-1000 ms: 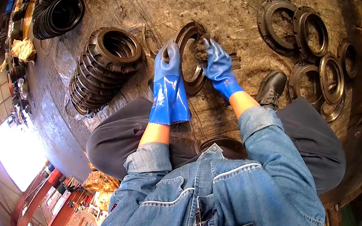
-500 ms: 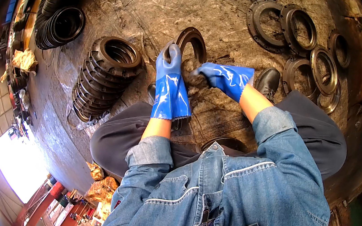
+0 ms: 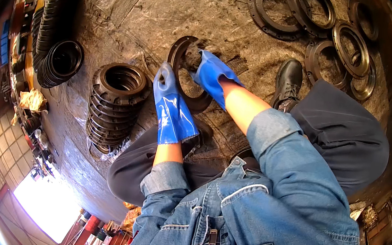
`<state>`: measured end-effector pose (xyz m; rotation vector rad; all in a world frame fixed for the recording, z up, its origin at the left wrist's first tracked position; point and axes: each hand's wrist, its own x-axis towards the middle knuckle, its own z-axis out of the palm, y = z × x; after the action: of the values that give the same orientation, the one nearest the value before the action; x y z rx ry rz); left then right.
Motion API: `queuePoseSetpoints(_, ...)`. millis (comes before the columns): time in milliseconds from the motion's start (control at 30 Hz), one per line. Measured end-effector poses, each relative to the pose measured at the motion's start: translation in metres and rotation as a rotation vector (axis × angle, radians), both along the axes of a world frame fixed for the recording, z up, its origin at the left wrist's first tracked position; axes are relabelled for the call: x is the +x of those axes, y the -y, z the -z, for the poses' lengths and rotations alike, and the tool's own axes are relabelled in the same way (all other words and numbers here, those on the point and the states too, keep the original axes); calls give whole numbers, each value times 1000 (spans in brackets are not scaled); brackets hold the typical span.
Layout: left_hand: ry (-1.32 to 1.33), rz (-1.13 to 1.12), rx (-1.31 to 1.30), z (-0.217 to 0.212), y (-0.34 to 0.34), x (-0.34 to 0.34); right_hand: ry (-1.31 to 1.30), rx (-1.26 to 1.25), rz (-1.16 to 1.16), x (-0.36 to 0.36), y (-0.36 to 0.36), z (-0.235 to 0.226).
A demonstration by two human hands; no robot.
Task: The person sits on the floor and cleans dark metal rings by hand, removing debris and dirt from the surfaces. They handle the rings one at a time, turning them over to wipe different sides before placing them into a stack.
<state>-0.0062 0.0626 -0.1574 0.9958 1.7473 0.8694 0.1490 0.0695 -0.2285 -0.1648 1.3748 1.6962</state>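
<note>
A dark metal ring [image 3: 178, 52] stands tilted in front of me between my two blue-gloved hands. My left hand [image 3: 166, 80] is closed on the ring's left edge; the fingers behind the rim are partly hidden. Over the ring's right side, my right hand [image 3: 207, 70] presses a dark, dirty rag [image 3: 193, 57] against or just inside the rim. Its fingers are bent round the rag and a little smeared by motion.
To the left rises a stack of dark flanged rings [image 3: 115, 107], with more stacked rings [image 3: 62, 59] beyond it. Several loose rings [image 3: 351, 48] overlap on the stained floor sheet [image 3: 135, 17] at the far right. My black shoe [image 3: 289, 82] is right of my hands.
The ring has turned to face me more broadly. My right hand has moved left and up with the rag, onto the ring. My left hand has shifted slightly left and nearer. The view has shifted.
</note>
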Motion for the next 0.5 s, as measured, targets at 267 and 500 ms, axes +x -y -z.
queuePoseSetpoints(267, -84, 15, -14, 21, -2, -22, 1181, 966, -1074, -8, 18, 13)
queuePoseSetpoints(500, -24, -29, -1, 36, -4, -34, 2024, 2274, -1714, 30, 4, -7)
